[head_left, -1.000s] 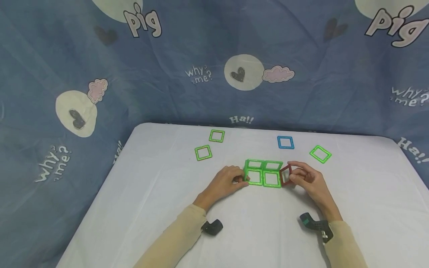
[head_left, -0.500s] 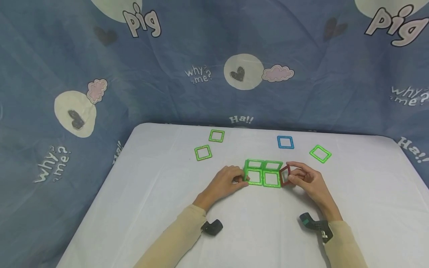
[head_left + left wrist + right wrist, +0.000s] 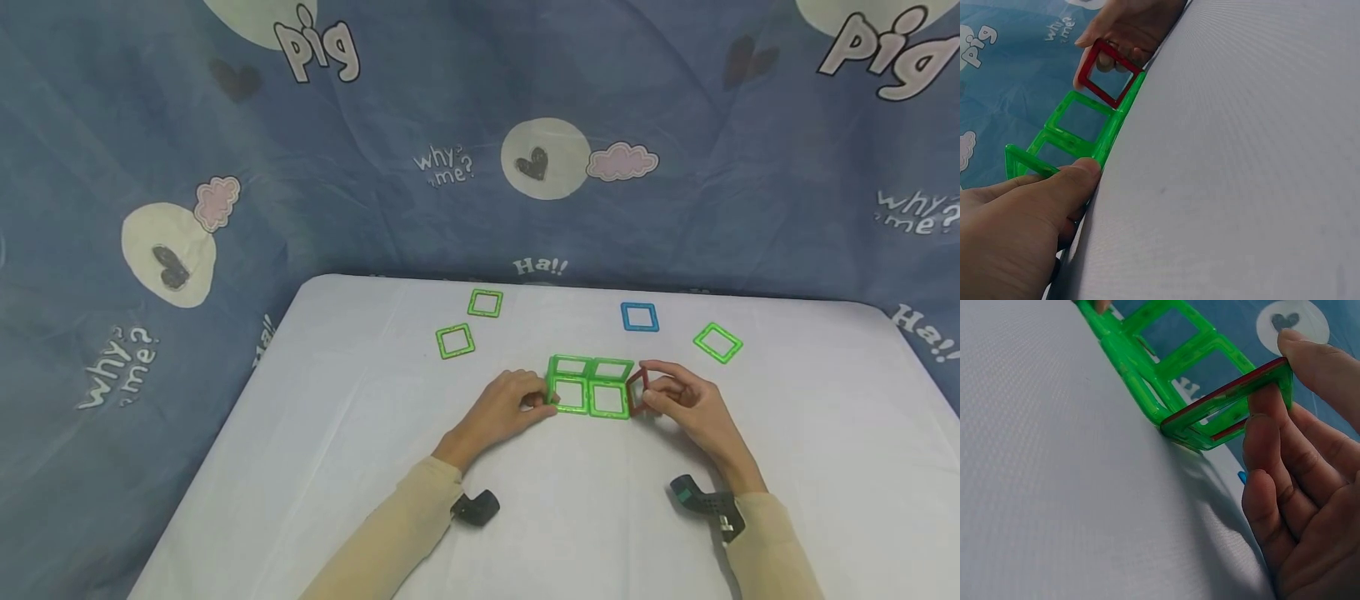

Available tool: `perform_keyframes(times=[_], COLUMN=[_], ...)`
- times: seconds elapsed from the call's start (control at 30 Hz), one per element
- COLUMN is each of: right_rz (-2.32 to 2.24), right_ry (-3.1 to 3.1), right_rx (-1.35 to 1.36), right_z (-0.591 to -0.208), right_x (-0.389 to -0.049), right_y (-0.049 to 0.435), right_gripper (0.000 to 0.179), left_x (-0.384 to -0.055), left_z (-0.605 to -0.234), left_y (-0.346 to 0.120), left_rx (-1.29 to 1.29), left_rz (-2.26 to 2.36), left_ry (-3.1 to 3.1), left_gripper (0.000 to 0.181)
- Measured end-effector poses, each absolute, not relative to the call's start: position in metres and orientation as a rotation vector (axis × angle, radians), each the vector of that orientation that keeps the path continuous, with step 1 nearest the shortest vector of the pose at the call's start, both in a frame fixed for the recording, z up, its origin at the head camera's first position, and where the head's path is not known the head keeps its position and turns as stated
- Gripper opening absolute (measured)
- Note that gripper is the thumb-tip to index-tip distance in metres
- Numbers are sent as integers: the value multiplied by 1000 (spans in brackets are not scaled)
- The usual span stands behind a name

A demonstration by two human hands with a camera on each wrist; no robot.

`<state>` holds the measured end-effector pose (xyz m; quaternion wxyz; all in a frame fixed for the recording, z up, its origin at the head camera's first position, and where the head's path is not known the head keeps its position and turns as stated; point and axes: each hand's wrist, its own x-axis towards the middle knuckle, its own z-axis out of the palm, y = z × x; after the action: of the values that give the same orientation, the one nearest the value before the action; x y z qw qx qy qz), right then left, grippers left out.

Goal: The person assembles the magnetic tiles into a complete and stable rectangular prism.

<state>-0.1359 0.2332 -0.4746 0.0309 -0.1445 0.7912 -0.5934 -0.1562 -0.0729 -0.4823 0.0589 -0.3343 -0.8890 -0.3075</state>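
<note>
Green square frame tiles form a low joined structure at mid-table: two flat tiles (image 3: 588, 398) in front, two raised tiles (image 3: 592, 368) along the back, and an upright end tile (image 3: 1030, 161) at the left. My left hand (image 3: 513, 400) pinches that left end between thumb and fingers. At the right end, my right hand (image 3: 690, 408) pinches a red square frame tile (image 3: 1089, 60) by its outer edge. The red tile stands upright with its lower edge against the flat green tile; its outer side looks green in the right wrist view, with a red rim.
Behind the structure lie two loose green tiles, a far one (image 3: 485, 303) and a nearer one (image 3: 455, 341), at left. A blue tile (image 3: 640, 317) and another green tile (image 3: 718, 342) lie at back right. A patterned blue cloth (image 3: 480, 225) hangs behind the white table (image 3: 555, 517).
The red tile tips slightly inward, toward the green structure, with my right hand's fingertips moving a little left. My left hand keeps its place.
</note>
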Motion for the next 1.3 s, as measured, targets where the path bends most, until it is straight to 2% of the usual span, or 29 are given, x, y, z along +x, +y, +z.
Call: perform_keyframes(times=[0.93,1.3], right_rz=[-1662,-1537], right_ry=[2603,2643], right_rx=[-469,-377], right_z=[-472,-474], right_x=[-135,-137], right_y=[226,228], right_gripper=[43,42], left_x=[-158,-158], left_z=[-482,-483], left_y=[-74,-74], left_rx=[-1033,-1032], left_rz=[-948,-933], left_ry=[-2698,-2695], left_gripper=[11,11])
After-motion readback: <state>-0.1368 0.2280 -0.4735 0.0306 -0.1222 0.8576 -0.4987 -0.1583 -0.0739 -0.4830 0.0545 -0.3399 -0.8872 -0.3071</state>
